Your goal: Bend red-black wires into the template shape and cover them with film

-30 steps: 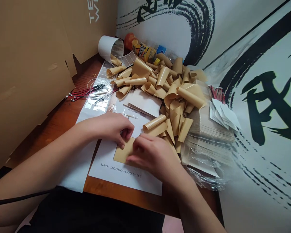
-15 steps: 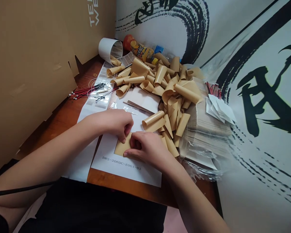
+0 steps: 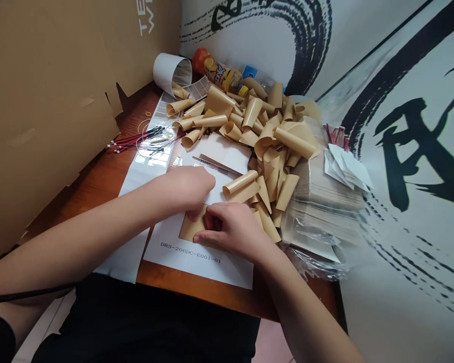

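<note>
**Your left hand (image 3: 187,189) and right hand (image 3: 230,229) met over a tan sheet (image 3: 191,227) on a printed white paper (image 3: 196,264).**
Your left fingers (image 3: 192,216) bent down at the sheet's top edge, while your right fingers (image 3: 212,224) curled close together over its right side; you could not tell whether they pinched it. Curled tan sheets (image 3: 257,136) lay heaped just beyond, beside a plastic-wrapped stack (image 3: 325,212) on the desk (image 3: 196,285).
</note>
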Motion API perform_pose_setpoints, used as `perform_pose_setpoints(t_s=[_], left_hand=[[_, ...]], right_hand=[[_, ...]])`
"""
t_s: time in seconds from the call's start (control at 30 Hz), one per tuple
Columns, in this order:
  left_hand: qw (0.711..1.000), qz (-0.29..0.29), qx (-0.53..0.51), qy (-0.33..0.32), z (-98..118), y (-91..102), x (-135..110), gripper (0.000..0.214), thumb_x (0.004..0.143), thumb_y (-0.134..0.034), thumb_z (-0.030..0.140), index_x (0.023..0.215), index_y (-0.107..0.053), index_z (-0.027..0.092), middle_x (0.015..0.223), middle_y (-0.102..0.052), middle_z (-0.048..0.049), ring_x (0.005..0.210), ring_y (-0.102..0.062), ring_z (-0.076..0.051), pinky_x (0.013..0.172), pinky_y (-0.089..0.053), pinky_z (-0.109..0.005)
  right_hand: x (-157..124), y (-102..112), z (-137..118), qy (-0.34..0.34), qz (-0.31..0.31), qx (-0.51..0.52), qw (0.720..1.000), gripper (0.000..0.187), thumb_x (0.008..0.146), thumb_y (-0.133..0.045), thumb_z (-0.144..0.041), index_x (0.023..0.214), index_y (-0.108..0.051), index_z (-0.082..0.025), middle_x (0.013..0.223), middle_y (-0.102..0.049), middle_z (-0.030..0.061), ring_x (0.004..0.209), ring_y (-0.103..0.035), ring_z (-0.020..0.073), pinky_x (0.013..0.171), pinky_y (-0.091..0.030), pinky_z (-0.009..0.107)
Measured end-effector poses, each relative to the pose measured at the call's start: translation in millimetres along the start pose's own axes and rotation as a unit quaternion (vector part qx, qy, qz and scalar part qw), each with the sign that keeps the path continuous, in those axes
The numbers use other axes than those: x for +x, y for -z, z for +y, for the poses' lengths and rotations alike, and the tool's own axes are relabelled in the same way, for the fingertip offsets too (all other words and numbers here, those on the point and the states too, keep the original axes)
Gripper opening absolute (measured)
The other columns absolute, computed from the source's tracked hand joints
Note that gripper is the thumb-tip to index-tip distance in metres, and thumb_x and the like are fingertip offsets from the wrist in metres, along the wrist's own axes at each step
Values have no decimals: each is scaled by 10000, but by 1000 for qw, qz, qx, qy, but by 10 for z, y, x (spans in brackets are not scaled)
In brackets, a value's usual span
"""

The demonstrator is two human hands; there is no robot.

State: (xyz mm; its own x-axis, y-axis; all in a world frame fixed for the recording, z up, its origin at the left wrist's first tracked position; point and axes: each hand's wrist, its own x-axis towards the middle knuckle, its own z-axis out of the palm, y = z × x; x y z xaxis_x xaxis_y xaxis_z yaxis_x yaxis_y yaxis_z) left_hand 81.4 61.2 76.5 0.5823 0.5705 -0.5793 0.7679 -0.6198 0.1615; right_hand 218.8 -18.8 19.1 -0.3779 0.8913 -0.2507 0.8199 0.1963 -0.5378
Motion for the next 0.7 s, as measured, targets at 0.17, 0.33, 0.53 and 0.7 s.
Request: perform_pose_setpoints(t_s=[0.17,0.33,0.53,0.7], left_hand=[[996,92,11,-15,-46,-204,-58,263,857,-551,106,1098,-654,98,1060,-672,-150,953,-650,-276,757,-454,-338],[993,94,-61,-29,-221,-386,-14,359,740,-717,198,1077,-593,179,1012,-637,-75,862,-618,-241,608,-386,-290],[984,140,-84,-77,-249,-446,-123,101,841,-604,202,939,-611,179,1015,-581,-69,896,-583,-218,700,-398,-300],[975,143,-133,-103,-287,-483,-168,190,900,-596,259,1079,-618,200,1070,-592,-64,931,-591,-213,745,-414,-299]], right_hand=[[3,-1,-1,-10,-3,-9,1000,408,720,-867,-412,625,-535,-194,622,-577,-60,595,-446,95,567,-232,265],[18,-6,25,-9,-6,0,1000,409,713,-873,-406,622,-536,-193,618,-574,-62,596,-450,92,570,-235,262],[15,2,35,-2,-5,2,1000,399,733,-857,-397,630,-528,-197,641,-586,-57,604,-458,96,570,-233,264],[7,15,38,3,-10,2,1000,401,740,-852,-403,633,-521,-202,653,-587,-54,609,-465,100,571,-241,266]])
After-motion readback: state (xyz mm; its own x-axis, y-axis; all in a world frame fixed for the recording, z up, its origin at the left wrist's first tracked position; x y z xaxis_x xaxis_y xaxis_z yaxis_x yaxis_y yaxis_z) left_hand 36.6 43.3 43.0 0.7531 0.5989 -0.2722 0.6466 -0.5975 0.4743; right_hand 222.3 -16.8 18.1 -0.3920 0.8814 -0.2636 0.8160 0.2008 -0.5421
